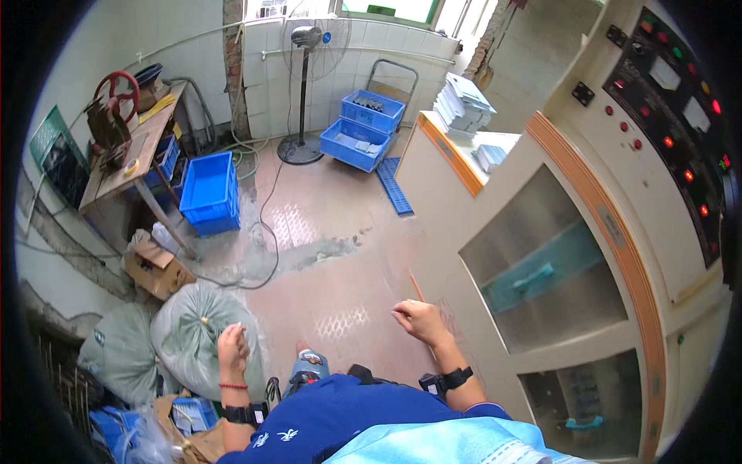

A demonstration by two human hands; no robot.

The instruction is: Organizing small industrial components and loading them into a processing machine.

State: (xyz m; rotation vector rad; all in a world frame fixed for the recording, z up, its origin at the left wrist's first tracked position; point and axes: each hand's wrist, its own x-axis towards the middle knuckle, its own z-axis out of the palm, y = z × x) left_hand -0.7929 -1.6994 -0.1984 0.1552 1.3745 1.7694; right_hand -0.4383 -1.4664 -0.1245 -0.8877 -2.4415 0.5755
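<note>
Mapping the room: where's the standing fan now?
In the head view, the standing fan is upper left of centre, before the tiled wall, left of two stacked blue crates.

We hold our bare left hand (233, 352) at eight o'clock, near a bulging pale-green plastic sack (189, 340), right hand (421, 321) at five.

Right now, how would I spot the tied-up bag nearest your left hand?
Find the wooden table on the left, then look down the picture, past the cardboard box. The bulging, tied bag shows behind the left hand. It looks whiter than the greener bag on its left.
</note>
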